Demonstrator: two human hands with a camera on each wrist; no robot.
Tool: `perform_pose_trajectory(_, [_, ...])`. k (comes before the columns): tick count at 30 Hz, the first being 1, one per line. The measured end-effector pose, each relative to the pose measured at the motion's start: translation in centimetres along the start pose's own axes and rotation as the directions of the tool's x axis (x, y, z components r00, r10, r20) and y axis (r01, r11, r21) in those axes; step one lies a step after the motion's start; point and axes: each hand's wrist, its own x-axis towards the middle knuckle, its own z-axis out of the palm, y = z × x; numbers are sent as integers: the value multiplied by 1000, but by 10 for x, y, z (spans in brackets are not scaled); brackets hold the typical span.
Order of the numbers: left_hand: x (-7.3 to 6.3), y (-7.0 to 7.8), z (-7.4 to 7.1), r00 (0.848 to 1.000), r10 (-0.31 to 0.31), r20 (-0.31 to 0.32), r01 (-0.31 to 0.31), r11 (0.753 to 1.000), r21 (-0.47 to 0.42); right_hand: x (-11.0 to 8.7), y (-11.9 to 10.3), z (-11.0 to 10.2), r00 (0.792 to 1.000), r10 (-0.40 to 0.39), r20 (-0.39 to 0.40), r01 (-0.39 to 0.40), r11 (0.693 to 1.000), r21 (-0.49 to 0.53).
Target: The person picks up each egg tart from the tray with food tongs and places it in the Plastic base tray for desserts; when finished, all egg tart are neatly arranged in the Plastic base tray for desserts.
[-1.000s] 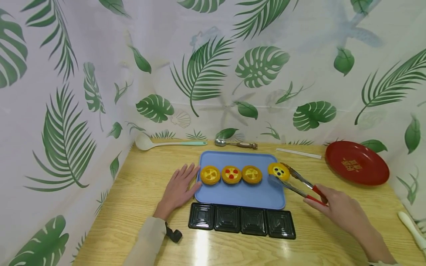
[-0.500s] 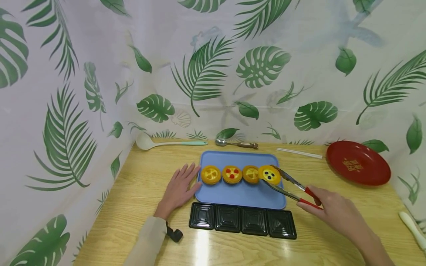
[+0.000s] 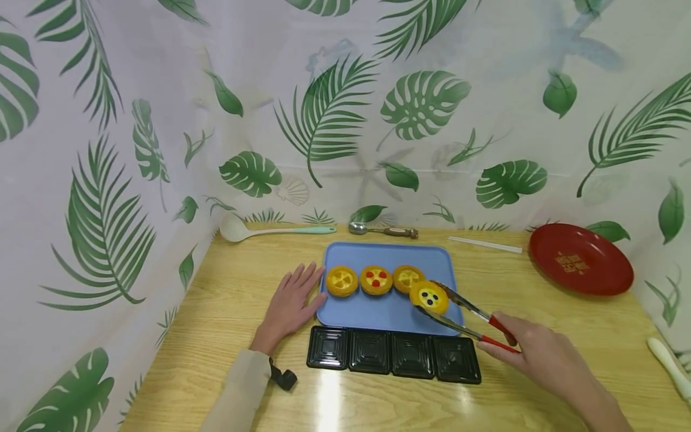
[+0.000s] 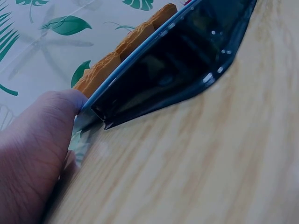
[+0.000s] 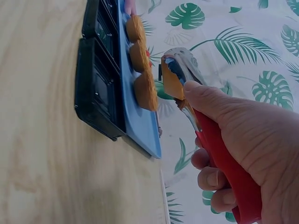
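Observation:
My right hand (image 3: 545, 354) grips red-handled metal tongs (image 3: 469, 330), whose tips pinch an egg tart (image 3: 429, 297) topped with dark berries. In the right wrist view that tart (image 5: 172, 84) hangs above the blue tray (image 5: 145, 135). Three more tarts stand in a row on the tray (image 3: 367, 318): a plain-topped one (image 3: 342, 281) at the left, one with red pieces (image 3: 376, 280) in the middle, and another pale-topped one (image 3: 408, 278) at the right, partly overlapped by the held tart. My left hand (image 3: 291, 306) lies flat on the table with its fingers spread, fingertips at the tray's left edge.
A black tray of square compartments (image 3: 393, 353) sits right in front of the blue tray. Behind lie a ladle (image 3: 270, 232), a small spoon (image 3: 383, 231) and chopsticks (image 3: 486, 244). A red oval plate (image 3: 580, 259) stands at the back right, a white handle (image 3: 669, 366) at the right edge.
The tongs have carried the berry-topped tart leftward from the tray's right edge, then toward the front, near the right-hand tart. My left hand stays in place.

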Motion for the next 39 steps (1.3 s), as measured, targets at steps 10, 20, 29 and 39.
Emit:
perform_pose_trajectory(10, [0, -1, 1, 1000, 5, -5, -5, 1000, -10, -5, -24, 15, 996, -83, -32, 84, 996, 15])
perform_pose_trajectory(20, [1, -4, 2, 1000, 14, -15, -14, 1000, 1, 10, -63, 35, 951, -296, -88, 298, 954, 9])
perform_pose_trajectory(29, [0, -5, 2, 1000, 15, -7, -15, 1000, 13, 29, -99, 48, 919, -392, -38, 394, 917, 67])
perform_pose_trajectory(39, [0, -5, 2, 1000, 12, 9, -12, 1000, -3, 44, -121, 61, 888, -458, 37, 456, 889, 42])
